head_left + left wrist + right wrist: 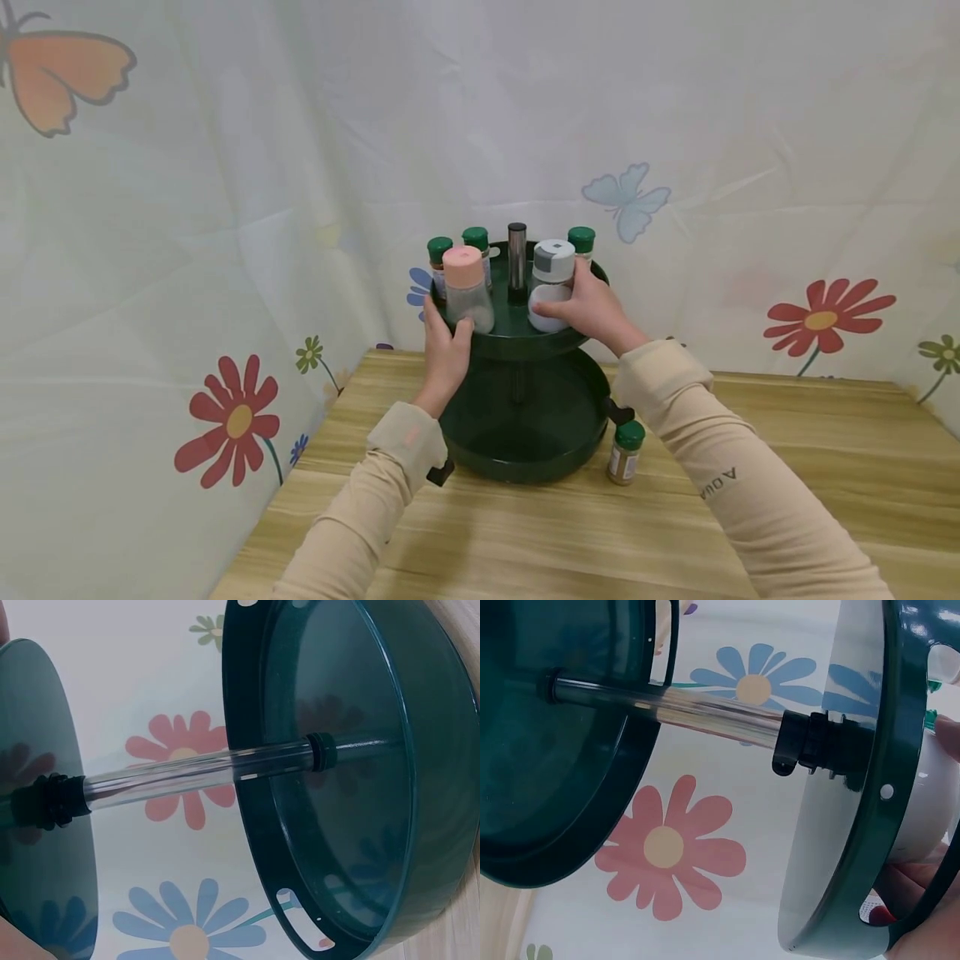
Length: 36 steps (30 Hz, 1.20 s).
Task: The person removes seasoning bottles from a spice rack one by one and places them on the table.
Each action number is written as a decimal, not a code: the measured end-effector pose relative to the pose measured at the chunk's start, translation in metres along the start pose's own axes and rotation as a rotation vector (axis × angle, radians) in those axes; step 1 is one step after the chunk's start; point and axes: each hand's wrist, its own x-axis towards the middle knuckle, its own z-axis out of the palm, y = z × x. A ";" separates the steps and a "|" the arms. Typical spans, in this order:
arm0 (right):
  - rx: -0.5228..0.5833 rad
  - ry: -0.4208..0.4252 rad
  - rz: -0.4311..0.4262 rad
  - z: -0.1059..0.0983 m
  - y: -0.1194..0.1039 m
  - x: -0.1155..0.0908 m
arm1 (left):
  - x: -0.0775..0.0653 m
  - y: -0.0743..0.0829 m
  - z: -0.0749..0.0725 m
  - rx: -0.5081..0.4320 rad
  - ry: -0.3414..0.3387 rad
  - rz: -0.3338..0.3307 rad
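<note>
A dark green two-tier rotating rack (521,479) stands on the table. My left hand (446,354) holds a clear shaker bottle with a pink cap (463,268) at the upper tray's front left, thumb across its lower front. In my right hand (596,308) is a clear bottle with a grey-and-white cap (554,260) and white contents, at the upper tray's front right. Behind them on that tray stand green-capped spice jars (476,237), partly hidden. Through the right wrist view, the white bottle (930,802) shows above the tray's slotted rim, with fingers round its base.
A green-capped spice jar (626,454) stands on the wooden table (570,542), right of the rack. The lower tray (442,780) joins the upper one by a clear post (195,772). A flowered curtain (480,125) hangs close behind.
</note>
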 end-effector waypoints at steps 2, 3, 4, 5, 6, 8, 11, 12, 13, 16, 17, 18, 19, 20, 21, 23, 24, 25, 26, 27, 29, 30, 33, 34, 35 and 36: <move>0.002 0.008 -0.010 0.001 0.000 0.000 | 0.001 0.000 0.000 0.005 0.000 -0.003; 0.004 0.009 -0.015 0.001 0.001 0.000 | 0.001 -0.001 0.001 0.008 -0.002 -0.005; 0.008 0.010 -0.019 0.001 0.001 0.000 | 0.002 -0.002 0.001 0.009 -0.003 -0.006; 0.013 0.013 -0.022 0.001 0.001 0.000 | 0.002 -0.002 0.001 0.012 -0.003 -0.005; 0.017 0.012 -0.025 0.000 0.002 0.000 | 0.003 -0.003 0.001 0.012 -0.004 -0.006; 0.028 0.009 -0.028 0.000 0.002 0.000 | 0.003 -0.003 0.001 0.013 -0.003 -0.003; 0.037 0.000 -0.029 -0.002 0.003 -0.001 | 0.002 -0.002 0.000 0.013 -0.007 -0.005; 0.041 -0.003 -0.031 -0.002 0.003 -0.001 | 0.002 -0.001 0.000 0.011 -0.008 -0.007; 0.044 -0.006 -0.034 -0.002 0.003 -0.001 | 0.002 -0.001 0.000 0.012 -0.007 -0.008; 0.077 -0.004 -0.045 -0.004 0.004 -0.002 | 0.001 -0.001 0.001 0.008 -0.009 -0.011; 0.092 -0.002 -0.049 -0.004 0.004 -0.003 | 0.001 -0.001 0.001 0.006 -0.008 -0.011; 0.106 0.000 -0.054 -0.005 0.004 -0.003 | 0.001 -0.001 0.001 0.004 -0.006 -0.010; 0.120 0.004 -0.057 -0.005 0.004 -0.003 | 0.001 -0.001 0.001 0.003 -0.006 -0.010; 0.135 0.009 -0.061 -0.006 0.004 -0.003 | 0.001 -0.001 0.001 0.001 -0.006 -0.011; 0.145 0.014 -0.062 -0.006 0.005 -0.004 | 0.001 -0.001 0.001 0.001 -0.006 -0.010; 0.160 0.027 -0.071 -0.007 0.006 -0.004 | 0.001 -0.001 0.002 0.002 -0.007 -0.010; 0.167 0.035 -0.075 -0.007 0.006 -0.004 | 0.001 -0.001 0.002 0.003 -0.009 -0.011; 0.176 0.044 -0.080 -0.008 0.007 -0.004 | 0.001 -0.001 0.002 0.004 -0.011 -0.011; 0.187 0.055 -0.085 -0.008 0.007 -0.004 | 0.001 -0.001 0.002 0.005 -0.011 -0.009; 0.199 0.065 -0.092 -0.009 0.008 -0.004 | 0.001 -0.002 0.002 0.005 -0.012 -0.008; 0.224 0.089 -0.107 -0.010 0.009 -0.004 | 0.001 -0.002 0.002 0.002 -0.010 -0.004; 0.239 0.100 -0.113 -0.011 0.009 -0.004 | 0.002 -0.002 0.002 -0.001 -0.008 -0.002; 0.294 0.141 -0.134 -0.013 0.009 -0.005 | 0.002 -0.003 0.003 -0.010 -0.003 -0.001; 0.310 0.153 -0.138 -0.013 0.009 -0.006 | 0.003 -0.003 0.003 -0.014 0.000 0.001; 0.329 0.163 -0.144 -0.014 0.009 -0.006 | 0.003 -0.004 0.003 -0.015 0.002 0.000; 0.347 0.169 -0.149 -0.014 0.009 -0.007 | 0.003 -0.004 0.003 -0.019 0.006 0.002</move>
